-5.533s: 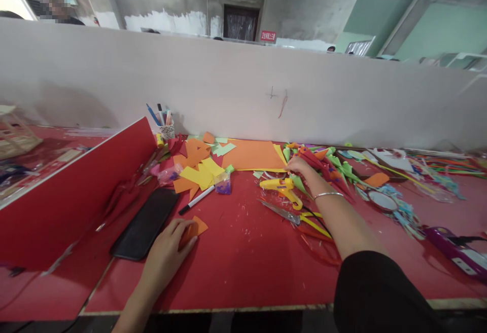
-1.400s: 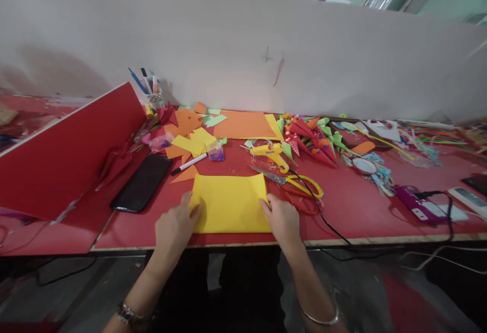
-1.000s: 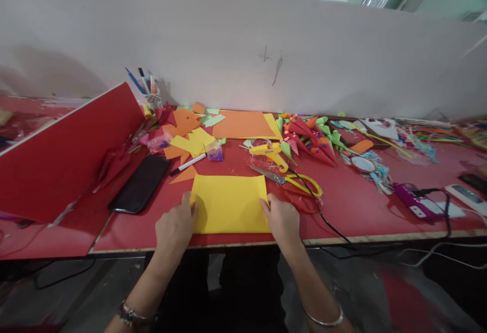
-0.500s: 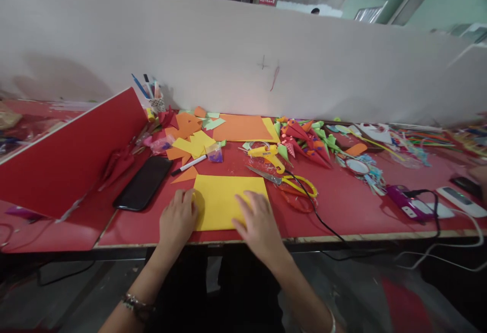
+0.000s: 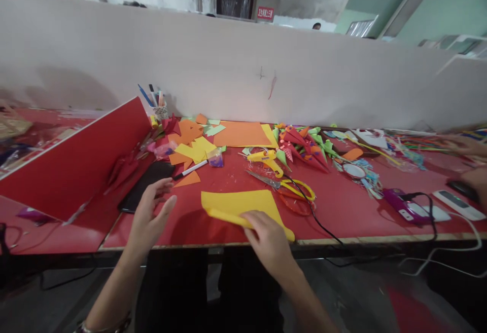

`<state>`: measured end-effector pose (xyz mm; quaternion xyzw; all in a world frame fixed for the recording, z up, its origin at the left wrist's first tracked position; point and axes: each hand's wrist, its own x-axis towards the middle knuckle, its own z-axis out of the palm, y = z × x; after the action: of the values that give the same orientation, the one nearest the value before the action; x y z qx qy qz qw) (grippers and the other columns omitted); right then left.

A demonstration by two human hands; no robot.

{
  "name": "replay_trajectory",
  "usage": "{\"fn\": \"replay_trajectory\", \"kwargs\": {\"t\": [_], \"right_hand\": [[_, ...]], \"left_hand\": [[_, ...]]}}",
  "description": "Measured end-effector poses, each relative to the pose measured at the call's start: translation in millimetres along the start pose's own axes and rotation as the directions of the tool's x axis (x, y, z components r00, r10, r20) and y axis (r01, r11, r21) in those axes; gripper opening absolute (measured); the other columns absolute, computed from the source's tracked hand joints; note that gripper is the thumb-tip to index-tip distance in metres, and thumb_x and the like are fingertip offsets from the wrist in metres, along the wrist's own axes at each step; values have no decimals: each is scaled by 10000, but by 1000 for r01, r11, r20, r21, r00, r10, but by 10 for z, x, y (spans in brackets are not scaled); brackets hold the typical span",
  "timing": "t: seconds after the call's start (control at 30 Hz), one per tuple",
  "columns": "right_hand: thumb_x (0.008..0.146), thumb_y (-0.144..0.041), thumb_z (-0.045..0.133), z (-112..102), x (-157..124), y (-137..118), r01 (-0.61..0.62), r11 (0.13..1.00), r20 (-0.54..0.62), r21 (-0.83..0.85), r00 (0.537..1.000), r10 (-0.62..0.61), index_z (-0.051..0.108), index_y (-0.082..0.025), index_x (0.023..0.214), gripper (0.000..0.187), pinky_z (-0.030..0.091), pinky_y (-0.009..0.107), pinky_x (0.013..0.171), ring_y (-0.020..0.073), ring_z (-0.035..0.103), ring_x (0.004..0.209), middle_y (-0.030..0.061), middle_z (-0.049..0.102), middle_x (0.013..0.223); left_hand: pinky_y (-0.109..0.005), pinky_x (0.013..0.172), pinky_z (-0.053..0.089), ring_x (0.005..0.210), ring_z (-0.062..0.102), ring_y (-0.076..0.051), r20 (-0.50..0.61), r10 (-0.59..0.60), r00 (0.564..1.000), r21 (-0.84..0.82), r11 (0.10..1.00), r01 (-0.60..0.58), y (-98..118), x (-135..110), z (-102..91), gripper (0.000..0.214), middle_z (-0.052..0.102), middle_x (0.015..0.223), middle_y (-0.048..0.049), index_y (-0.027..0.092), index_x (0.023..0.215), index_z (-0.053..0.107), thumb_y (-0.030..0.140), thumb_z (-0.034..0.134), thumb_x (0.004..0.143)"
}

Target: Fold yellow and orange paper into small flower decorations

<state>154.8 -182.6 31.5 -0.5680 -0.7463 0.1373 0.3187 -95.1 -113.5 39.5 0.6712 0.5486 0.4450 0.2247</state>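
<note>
A yellow foam-like sheet (image 5: 247,202) lies in front of me, its near edge curled up and over. My right hand (image 5: 268,236) holds that curled edge between thumb and fingers. My left hand (image 5: 149,216) is off the sheet, fingers apart, in the air by the black phone (image 5: 140,191). A white marker with a black cap (image 5: 191,169) lies just beyond the left hand. Right of the sheet are yellow-handled scissors (image 5: 296,189) with open blades pointing left, and a yellow glue gun (image 5: 264,158) behind them.
A red board (image 5: 81,158) leans at the left, with a pen cup (image 5: 160,110) behind it. Orange sheets (image 5: 243,134), paper scraps and a pile of red and green cones (image 5: 304,143) line the back. A purple power strip (image 5: 405,206) and another person's hand (image 5: 475,178) are at right.
My left hand has let go of the sheet and moved left, opening. My right hand has closed on the near edge and curled it up. The sheet has shifted slightly right.
</note>
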Motion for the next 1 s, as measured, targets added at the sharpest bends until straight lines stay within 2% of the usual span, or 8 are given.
{"fn": "replay_trajectory", "kwargs": {"t": [0.13,0.23,0.3,0.4,0.47,0.53,0.8,1.0], "right_hand": [[808,-301,472,-270,70,-11,-128,868,-169,481,957,235,608,-178,922,216,469,301,758,198,586,862,71,645,902],[784,-393,513,-350,103,-51,-165,520,-92,838,897,432,583,-205,1011,303,499,313,709,210,603,871,62,655,946],[752,-400,560,-334,126,-71,-150,313,-34,938,858,513,570,-218,1046,345,508,327,714,214,608,888,58,655,984],[712,-389,611,-246,157,-77,-152,177,27,972,826,563,593,-202,1015,357,499,342,765,221,605,922,62,661,988],[710,-392,614,-171,173,-61,-165,133,66,977,832,550,599,-194,1001,352,495,342,776,220,607,925,61,667,976],[716,-386,613,-101,186,-31,-178,119,91,977,849,521,592,-198,1000,342,497,337,766,212,615,903,55,665,986],[698,-345,636,84,276,71,-211,247,59,946,859,508,570,-161,976,340,498,317,710,205,628,819,61,671,937],[688,-364,642,141,298,89,-232,175,106,957,840,533,580,-148,968,359,508,312,651,218,638,790,77,678,908]], "left_hand": [[-391,987,331,1214,344,-231,133,74,988,-90,994,-62,189,-6,26,626,338,1319,-99,234,1306,234,378,518,768],[-416,1036,248,1268,269,-233,296,108,949,-186,981,-54,327,2,134,789,261,1388,-104,246,1364,90,396,555,745],[-393,1020,286,1237,331,-229,393,79,916,-289,956,41,406,8,215,800,346,1353,-111,230,1370,104,433,554,740],[-370,874,438,1051,522,-248,591,-47,805,-349,885,308,485,-2,307,669,547,1178,-125,176,1266,389,519,545,713],[-348,750,490,890,598,-242,681,-147,718,-306,833,461,503,-23,344,559,639,1015,-119,138,1066,569,556,539,696],[-311,664,498,773,618,-219,696,-207,687,-275,808,521,499,-46,370,496,674,891,-99,122,904,627,560,547,684],[-220,558,449,708,574,-181,452,-164,877,-135,959,249,457,-80,453,353,646,772,-49,122,741,600,464,513,731],[-236,576,469,709,592,-191,609,-218,762,-210,882,421,386,-100,478,459,663,832,-55,120,845,613,546,518,705]]}}
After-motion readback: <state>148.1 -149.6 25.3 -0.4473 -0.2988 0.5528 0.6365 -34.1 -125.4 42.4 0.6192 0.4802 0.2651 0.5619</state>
